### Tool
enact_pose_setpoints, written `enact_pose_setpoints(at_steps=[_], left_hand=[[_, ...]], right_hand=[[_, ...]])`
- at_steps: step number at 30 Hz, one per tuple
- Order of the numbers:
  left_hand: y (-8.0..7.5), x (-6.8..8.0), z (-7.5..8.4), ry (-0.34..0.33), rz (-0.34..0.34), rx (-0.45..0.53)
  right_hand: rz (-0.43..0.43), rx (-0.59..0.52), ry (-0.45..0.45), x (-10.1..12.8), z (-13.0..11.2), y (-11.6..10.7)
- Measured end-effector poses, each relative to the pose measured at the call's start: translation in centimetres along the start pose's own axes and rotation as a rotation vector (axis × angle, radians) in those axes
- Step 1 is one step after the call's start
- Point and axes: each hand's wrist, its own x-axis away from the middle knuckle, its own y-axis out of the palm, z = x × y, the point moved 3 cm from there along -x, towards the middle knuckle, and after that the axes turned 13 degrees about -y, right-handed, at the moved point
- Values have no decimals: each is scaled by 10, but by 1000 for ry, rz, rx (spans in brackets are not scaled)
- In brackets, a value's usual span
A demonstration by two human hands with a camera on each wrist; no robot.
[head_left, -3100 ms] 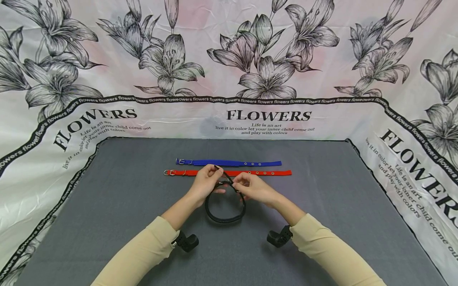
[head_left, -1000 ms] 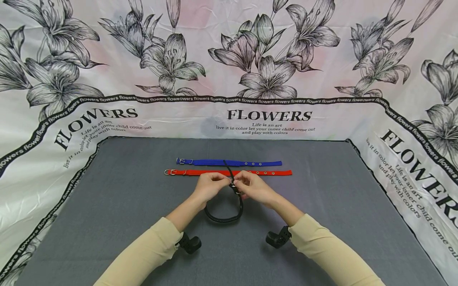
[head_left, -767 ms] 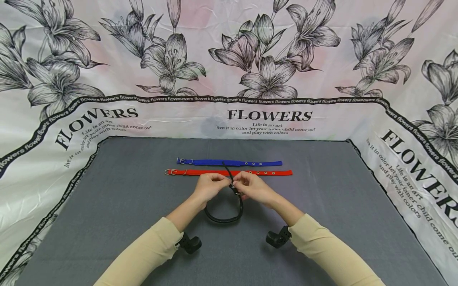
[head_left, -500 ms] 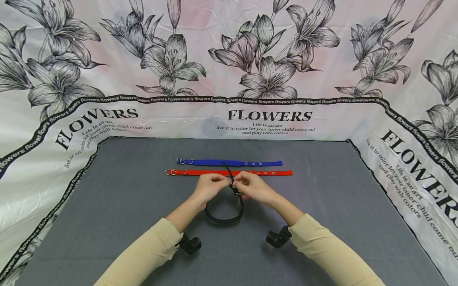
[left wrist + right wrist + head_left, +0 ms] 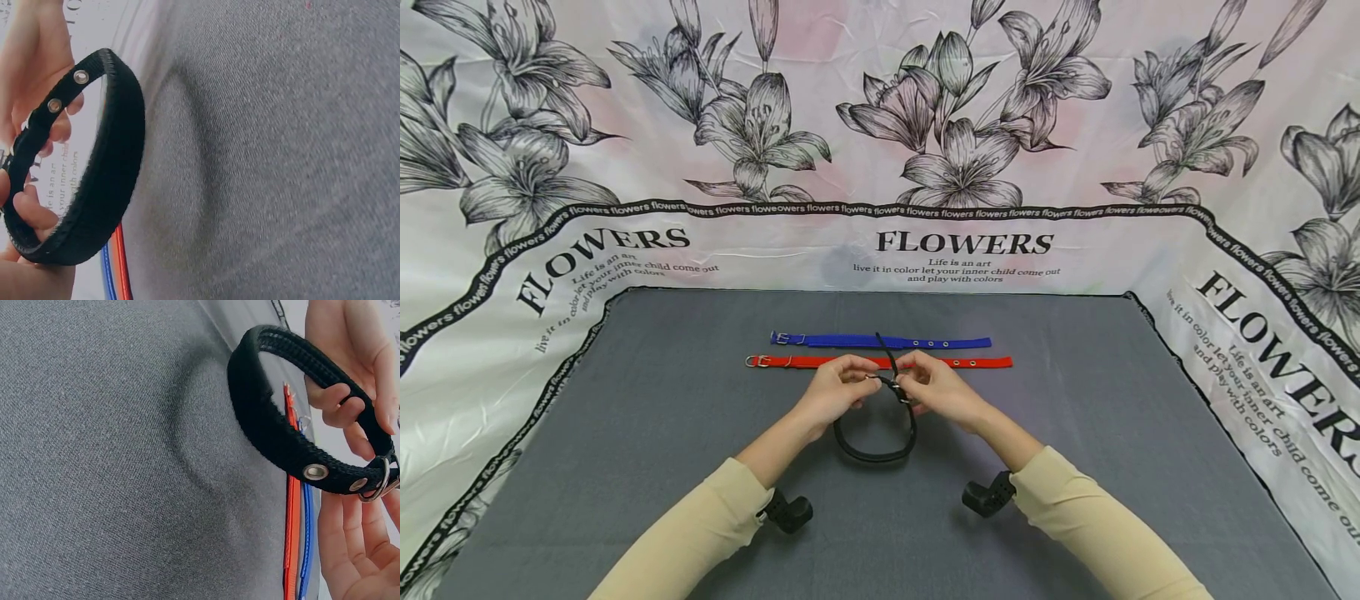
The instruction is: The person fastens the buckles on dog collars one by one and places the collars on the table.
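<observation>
A black dog collar [image 5: 876,457] is bent into a loop above the cloth, its thin strap end pointing away, past the buckle [image 5: 902,397]. My left hand [image 5: 829,396] pinches the loop's left side near the top; in the left wrist view its thumb [image 5: 37,212] lies inside the loop. At the buckle, my right hand [image 5: 946,393] holds the collar between thumb and fingers. Metal eyelets [image 5: 315,472] and a ring [image 5: 382,481] show in the right wrist view. The fingertips at the buckle are partly hidden.
Behind the hands, a red collar [image 5: 985,363] and a blue collar [image 5: 850,341] lie flat, side by side. Grey cloth [image 5: 662,417] covers the table. A floral curtain [image 5: 820,250] rises at the back and sides.
Earlier my left hand held the strap's tip; now that end stands free. Within the last half second, my left hand has shifted slightly left and its fingers have lifted; the loop has moved slightly right.
</observation>
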Motion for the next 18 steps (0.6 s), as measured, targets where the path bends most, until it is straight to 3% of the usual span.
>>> enact_pose_setpoints(at_steps=[9, 18], left_hand=[[0, 0, 1, 15, 47, 61], [0, 2, -1, -21, 60, 3]], right_hand=[[30, 7, 6, -2, 1, 0], [40, 23, 13, -3, 0, 0]])
